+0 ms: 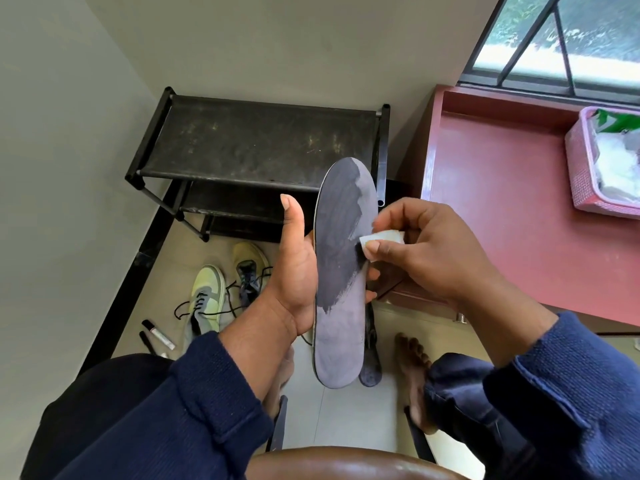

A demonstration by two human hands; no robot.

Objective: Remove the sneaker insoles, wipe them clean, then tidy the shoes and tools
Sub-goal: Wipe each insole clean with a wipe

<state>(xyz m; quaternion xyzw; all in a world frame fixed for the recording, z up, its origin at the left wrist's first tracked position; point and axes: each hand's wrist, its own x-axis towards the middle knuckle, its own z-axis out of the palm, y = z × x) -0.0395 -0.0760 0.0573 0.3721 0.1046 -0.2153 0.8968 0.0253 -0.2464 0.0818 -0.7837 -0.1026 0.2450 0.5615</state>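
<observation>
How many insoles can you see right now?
2. One insole is held upright in the left hand while the right hand wipes it; a second insole lies on the floor, mostly hidden behind the first.

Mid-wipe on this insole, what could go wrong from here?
1. The left hand grips the insole only at mid-length, so pressure from the wipe pinched in the right hand may bend it or make it slip.
2. The damp dark patch covers only part of the surface; the heel end looks unwiped and could be missed.
3. Loose laces from the sneakers trail on the floor near the bare feet, a possible snag.
</observation>
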